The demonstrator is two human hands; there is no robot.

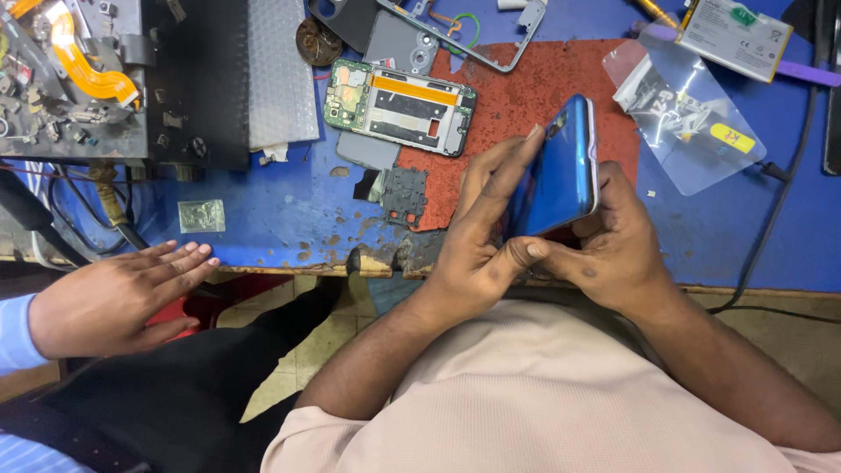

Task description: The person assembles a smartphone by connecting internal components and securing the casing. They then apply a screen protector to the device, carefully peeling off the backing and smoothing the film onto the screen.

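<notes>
Head view, item one?
— Blue phone (pixel 558 171), glossy back shell, rounded corners, tilted on edge above the bench's near edge. Left hand (pixel 480 235): fingers half-curled against the shell's left side, one fingertip up by the camera corner. Right hand (pixel 613 241): closed round the phone's right edge and lower end; both thumbs meet beneath it.

Anything obscured?
— The phone's front face and lower end are hidden by the hands. Whether it is one piece or a loose cover, I cannot tell.

Item two?
— Opened phone chassis (pixel 401 107), green circuit board, orange strip, flat on the bench (pixel 280 219), worn blue surface, beside a rough red mat (pixel 526 96). Small dark perforated plate (pixel 405 194) lies near the mat's near-left corner.

Far right corner?
— Clear plastic bag (pixel 692 123), yellow sticker; white battery (pixel 734 35), partly cut off by the picture's top.

Left side?
— Another person's hand (pixel 118 298), flat, at the near edge, light blue sleeve.
</notes>
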